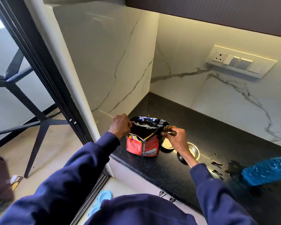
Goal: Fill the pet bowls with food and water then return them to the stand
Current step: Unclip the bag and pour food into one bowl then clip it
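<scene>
Two hands grip the torn rim of a red-and-black foil pet-food bag (143,140) standing on the black granite counter (201,137): left hand (121,125) pinches the left edge, right hand (175,137) the right. Just beside sit two round steel bowls (193,149).

Navy-blue sweatshirt sleeves (81,168) with ribbed cuffs (108,142), soft folds along both arms, bare hands (121,125).
</scene>
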